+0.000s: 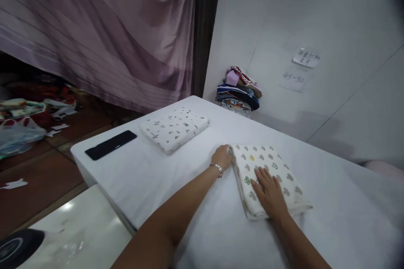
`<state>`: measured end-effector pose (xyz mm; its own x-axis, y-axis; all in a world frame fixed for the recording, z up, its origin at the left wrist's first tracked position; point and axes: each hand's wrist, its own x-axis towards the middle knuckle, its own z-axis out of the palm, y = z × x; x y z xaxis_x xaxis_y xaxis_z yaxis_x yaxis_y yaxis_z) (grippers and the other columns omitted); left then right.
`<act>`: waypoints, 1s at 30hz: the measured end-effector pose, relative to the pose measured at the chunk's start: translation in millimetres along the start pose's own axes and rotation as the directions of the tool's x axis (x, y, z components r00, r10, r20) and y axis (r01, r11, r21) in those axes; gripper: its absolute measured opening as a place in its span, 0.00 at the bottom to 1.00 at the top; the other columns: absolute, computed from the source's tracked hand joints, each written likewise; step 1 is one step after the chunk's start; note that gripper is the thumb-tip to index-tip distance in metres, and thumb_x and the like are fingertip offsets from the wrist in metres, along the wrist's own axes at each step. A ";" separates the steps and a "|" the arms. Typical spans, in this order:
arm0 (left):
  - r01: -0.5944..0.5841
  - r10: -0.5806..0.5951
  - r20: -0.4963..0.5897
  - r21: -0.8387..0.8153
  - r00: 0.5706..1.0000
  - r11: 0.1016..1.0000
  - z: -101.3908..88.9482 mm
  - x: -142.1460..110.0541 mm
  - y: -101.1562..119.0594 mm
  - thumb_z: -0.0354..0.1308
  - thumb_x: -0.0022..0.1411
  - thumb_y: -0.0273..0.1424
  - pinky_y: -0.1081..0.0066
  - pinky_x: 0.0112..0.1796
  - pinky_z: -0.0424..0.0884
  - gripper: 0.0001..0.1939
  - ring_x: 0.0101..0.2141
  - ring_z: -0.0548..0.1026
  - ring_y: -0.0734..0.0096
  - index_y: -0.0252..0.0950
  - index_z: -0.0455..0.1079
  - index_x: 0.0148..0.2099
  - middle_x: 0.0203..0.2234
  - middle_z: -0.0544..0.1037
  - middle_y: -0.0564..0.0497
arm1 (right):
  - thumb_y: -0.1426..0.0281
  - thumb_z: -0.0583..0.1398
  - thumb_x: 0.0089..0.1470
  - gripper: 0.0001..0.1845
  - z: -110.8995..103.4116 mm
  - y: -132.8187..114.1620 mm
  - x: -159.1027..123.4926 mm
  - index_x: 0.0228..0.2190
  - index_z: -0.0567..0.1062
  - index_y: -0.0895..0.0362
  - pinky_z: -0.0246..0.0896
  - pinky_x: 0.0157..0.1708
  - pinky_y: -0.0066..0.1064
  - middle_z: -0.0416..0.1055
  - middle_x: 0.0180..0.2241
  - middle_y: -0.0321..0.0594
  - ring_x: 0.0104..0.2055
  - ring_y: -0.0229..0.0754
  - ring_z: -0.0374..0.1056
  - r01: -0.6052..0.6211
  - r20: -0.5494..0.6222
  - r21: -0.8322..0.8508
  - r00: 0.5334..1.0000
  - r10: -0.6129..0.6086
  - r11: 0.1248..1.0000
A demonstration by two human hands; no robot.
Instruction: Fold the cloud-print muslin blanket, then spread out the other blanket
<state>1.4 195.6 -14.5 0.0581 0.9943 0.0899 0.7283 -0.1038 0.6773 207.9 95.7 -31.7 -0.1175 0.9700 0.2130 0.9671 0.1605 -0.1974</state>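
Currently, your left hand [221,156] is grasping the far left corner of the mushroom-print cloth [279,167], which is lying folded on the white bench [189,166], while your right hand [269,193] is resting flat on top with its fingers spread, gripping nothing. Farther left, a second folded cloth [176,128] is lying near a black slab [110,145], and past the bench's far edge a fabric stack [238,92] is standing by the wall [265,29].

Lower paper [293,80] on wall [353,21]: handwritten "45-50". Upper paper [306,58]: handwritten characters, too blurred to read.
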 end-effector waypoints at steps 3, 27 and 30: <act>-0.004 0.002 0.026 0.074 1.000 0.997 5.4 18.7 2.6 0.51 0.57 0.33 0.66 0.48 0.62 0.26 0.51 0.63 0.62 0.37 0.56 0.59 0.52 0.67 0.46 | 0.55 0.45 0.58 0.29 -1.7 -1.5 -0.5 0.56 0.61 0.55 0.37 0.59 0.45 0.53 0.59 0.41 0.63 0.45 0.42 -0.006 -0.004 0.033 1.000 0.006 0.999; -0.073 0.072 0.016 0.111 0.997 0.991 8.7 58.4 0.9 0.47 0.59 0.26 0.71 0.44 0.67 0.20 0.44 0.72 0.67 0.32 0.65 0.54 0.47 0.73 0.46 | 0.58 0.47 0.58 0.25 -19.9 -16.6 2.5 0.54 0.62 0.52 0.32 0.58 0.44 0.50 0.61 0.41 0.63 0.46 0.40 -0.058 -0.015 0.074 0.998 0.059 0.996; -0.215 0.222 -0.034 0.147 0.974 0.966 11.5 33.7 28.8 0.46 0.61 0.31 0.66 0.52 0.61 0.20 0.52 0.65 0.65 0.34 0.63 0.55 0.52 0.69 0.47 | 0.57 0.47 0.58 0.24 -22.7 -16.9 2.0 0.53 0.63 0.52 0.32 0.58 0.44 0.52 0.60 0.42 0.63 0.46 0.40 -0.051 -0.029 0.101 0.998 0.054 0.994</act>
<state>32.2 226.4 -0.3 0.1956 0.9448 0.2627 0.7908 -0.3104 0.5276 196.5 90.7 -6.1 -0.0581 0.9716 0.2295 0.9440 0.1283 -0.3039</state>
